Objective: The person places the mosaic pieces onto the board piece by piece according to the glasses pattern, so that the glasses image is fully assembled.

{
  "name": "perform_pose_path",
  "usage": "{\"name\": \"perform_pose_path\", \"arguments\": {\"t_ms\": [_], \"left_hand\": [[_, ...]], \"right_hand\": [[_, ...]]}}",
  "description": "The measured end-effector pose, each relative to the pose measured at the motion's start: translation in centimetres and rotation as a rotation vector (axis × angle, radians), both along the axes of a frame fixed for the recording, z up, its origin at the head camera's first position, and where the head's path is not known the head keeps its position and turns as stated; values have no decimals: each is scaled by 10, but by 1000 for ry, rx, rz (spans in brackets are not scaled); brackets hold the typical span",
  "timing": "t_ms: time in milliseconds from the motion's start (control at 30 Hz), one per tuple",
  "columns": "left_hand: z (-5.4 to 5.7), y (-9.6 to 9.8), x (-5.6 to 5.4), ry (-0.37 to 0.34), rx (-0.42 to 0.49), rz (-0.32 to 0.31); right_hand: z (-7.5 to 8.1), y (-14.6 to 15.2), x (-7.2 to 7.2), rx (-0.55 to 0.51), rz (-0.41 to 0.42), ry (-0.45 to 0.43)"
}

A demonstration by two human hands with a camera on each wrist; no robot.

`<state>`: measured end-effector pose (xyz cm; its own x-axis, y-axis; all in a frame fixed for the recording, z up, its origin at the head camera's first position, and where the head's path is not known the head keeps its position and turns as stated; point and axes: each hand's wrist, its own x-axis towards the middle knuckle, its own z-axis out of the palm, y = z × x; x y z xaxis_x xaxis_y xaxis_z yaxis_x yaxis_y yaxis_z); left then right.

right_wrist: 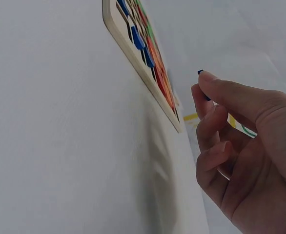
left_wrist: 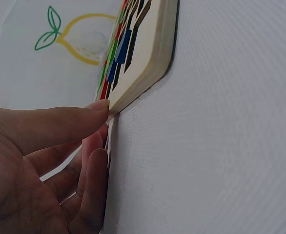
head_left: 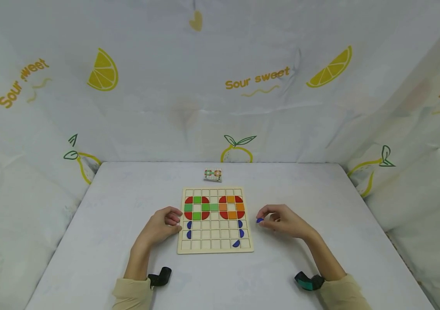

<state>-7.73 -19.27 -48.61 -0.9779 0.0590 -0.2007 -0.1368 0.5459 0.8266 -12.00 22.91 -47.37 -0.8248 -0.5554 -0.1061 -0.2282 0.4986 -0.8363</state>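
A square wooden grid board (head_left: pixel 215 236) lies on the table with red, green and orange pieces forming two rings joined by a green square. Blue half-round pieces sit in cells below both rings, and one blue piece (head_left: pixel 236 243) lies tilted in the bottom row. My left hand (head_left: pixel 159 224) holds the board's left edge, thumb against the rim and fingers curled beside it. To the right of the board, my right hand (head_left: pixel 285 221) pinches a blue half-round piece (head_left: pixel 260 220) between thumb and forefinger, above the table. Most of that piece is hidden by the fingertips in the right wrist view.
Behind the board lies a small pattern card (head_left: pixel 213 175) printed with a similar coloured design. A white cloth covers the table (head_left: pixel 134 185). White curtains (head_left: pixel 157 120) with lemon prints stand at the back and both sides. Each wrist carries a black camera (head_left: pixel 160 277).
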Motion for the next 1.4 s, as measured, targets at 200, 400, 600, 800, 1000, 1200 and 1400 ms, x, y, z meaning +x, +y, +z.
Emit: {"name": "perform_pose_path", "arguments": {"t_ms": [200, 400, 600, 800, 1000, 1200, 1400], "left_hand": [[-1, 0, 0, 7, 0, -5], [0, 0, 0, 3, -5, -5], [2, 0, 0, -1, -22, -1], [3, 0, 0, -10, -24, -1], [3, 0, -1, -10, -12, -10], [4, -1, -2, -2, -16, -15], [-1, 1, -3, 18, -40, -8]], "right_hand": [[2, -28, -9, -38, 87, 4], [7, -62, -14, -59, 147, -1], [9, -100, -12, -77, 233, -9], [7, -138, -8, -51, 318, 24], [2, -165, -3, -16, 416, 63], [-3, -180, 4, 75, 465, 98], [-2, -185, 11, 137, 460, 151]]}}
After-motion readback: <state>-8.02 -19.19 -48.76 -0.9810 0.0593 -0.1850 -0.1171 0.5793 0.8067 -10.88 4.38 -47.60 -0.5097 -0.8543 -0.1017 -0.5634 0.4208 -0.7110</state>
